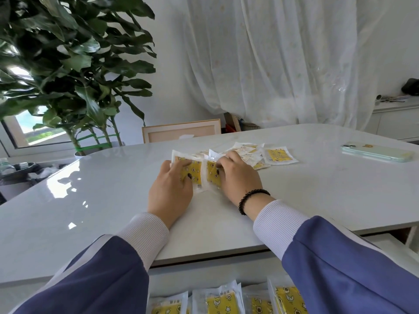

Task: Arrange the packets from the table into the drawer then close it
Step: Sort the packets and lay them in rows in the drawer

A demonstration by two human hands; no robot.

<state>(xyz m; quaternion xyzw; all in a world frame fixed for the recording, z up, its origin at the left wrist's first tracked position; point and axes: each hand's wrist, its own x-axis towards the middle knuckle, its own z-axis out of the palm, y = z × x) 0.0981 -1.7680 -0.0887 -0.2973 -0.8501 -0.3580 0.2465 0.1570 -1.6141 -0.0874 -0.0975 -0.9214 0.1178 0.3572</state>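
Mid-worktop [317, 189]: my left hand [170, 191] and right hand [238, 177], forearms extended, fingers curled, each grip a yellow packet [193, 169] side by side. Loose packets [277, 156] lie beyond, toward the far edge. The open drawer [394, 245] at the near edge holds packet rows [221, 302].

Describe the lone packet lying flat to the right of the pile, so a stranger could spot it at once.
Start at the white table and find the pale green phone near its right edge. Left of the phone lies a loose pile of packets; the packet sits at that pile's right end. Unlike its neighbours, it lies flat with its whole yellow face showing, and neither hand touches it.
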